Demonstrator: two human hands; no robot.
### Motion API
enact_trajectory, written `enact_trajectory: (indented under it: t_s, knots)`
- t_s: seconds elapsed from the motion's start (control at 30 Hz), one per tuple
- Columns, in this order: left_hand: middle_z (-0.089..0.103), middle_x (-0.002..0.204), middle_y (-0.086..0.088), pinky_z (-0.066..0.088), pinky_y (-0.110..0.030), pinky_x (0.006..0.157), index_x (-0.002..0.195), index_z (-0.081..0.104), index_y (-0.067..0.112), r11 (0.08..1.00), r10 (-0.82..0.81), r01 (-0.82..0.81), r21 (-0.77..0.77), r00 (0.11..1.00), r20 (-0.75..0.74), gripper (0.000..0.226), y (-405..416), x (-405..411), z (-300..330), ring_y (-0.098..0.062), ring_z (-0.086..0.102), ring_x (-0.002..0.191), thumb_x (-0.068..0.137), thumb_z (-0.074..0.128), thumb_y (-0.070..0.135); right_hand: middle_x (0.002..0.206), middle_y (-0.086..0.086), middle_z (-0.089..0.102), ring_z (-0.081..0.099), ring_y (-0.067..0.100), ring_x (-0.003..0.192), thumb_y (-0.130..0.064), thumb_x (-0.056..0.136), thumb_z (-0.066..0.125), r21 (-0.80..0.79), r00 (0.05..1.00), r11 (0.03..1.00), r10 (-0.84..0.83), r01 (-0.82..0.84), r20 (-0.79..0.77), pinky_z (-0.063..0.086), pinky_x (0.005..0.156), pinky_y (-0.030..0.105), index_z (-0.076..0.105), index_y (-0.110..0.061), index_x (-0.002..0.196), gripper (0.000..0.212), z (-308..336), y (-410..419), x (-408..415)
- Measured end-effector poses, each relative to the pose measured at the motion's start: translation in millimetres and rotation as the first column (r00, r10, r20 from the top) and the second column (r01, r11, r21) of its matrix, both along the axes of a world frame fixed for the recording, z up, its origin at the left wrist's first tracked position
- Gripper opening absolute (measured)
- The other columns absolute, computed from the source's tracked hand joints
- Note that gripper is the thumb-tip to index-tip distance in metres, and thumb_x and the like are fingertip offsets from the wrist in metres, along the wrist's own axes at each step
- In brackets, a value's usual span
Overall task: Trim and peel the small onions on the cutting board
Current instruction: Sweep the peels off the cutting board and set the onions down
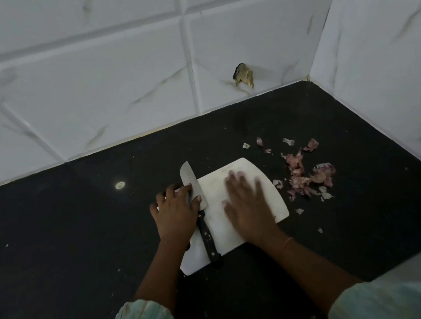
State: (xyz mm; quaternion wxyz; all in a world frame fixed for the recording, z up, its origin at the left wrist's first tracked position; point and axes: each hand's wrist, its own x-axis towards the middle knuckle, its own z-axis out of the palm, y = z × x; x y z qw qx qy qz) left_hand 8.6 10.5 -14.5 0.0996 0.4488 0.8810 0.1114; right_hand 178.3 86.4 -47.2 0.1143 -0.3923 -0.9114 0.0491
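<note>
Your two hands rest on a white cutting board (221, 228) on a black counter (65, 233).

Your left hand (175, 213) presses the knife (196, 204) flat against the board's left side, thumb on the blade. Your right hand (245, 205), blurred, lies flat with fingers spread on the board. No onions show on it; pinkish onion skins (306, 175) lie piled on the counter just right of the board.

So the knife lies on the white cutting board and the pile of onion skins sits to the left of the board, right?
Not quite. The knife does lie on the white cutting board, but the pile of onion skins sits to the right of the board, on the dark counter. The head view shows it.
</note>
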Motion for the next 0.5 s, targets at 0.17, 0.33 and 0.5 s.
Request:
enact_trajectory:
  t_s: [0.17,0.33,0.5]
  knots:
    - [0.038,0.153,-0.001,0.026,-0.055,0.114,0.142,0.047,0.035,1.0,-0.005,0.005,0.001,1.0,0.012,0.048,1.0,-1.5,-1.8,-0.03,0.029,0.142,0.098,0.044,0.053,0.163,0.004,0.011,0.005,0.025,0.15,-0.053,0.099,0.02,0.044,0.988,0.993,-0.113,0.109,0.106,0.007,0.116,0.062,0.015,-0.026,0.155,0.062,-18.8,2.7,28.6]
    - [0.038,0.153,-0.002,0.025,-0.056,0.114,0.142,0.047,0.034,1.0,-0.006,0.006,0.007,1.0,0.013,0.048,0.8,-2.2,-1.5,-0.031,0.029,0.142,0.098,0.045,0.052,0.162,0.015,0.008,0.005,0.033,0.149,-0.048,0.098,0.039,0.086,0.836,0.832,-0.549,0.548,-0.02,0.011,0.114,0.066,0.019,-0.011,0.154,0.07,6.7,42.0,85.7]
    - [0.039,0.153,-0.002,0.023,-0.057,0.115,0.142,0.048,0.034,1.0,-0.003,0.002,0.012,1.0,0.008,0.047,1.7,-1.7,-0.4,-0.031,0.029,0.142,0.098,0.046,0.052,0.164,0.006,0.0,-0.004,0.025,0.151,-0.066,0.096,0.026,0.062,0.995,0.995,-0.086,0.083,0.051,0.003,0.118,0.058,0.01,-0.02,0.156,0.077,-3.2,-28.1,37.4]
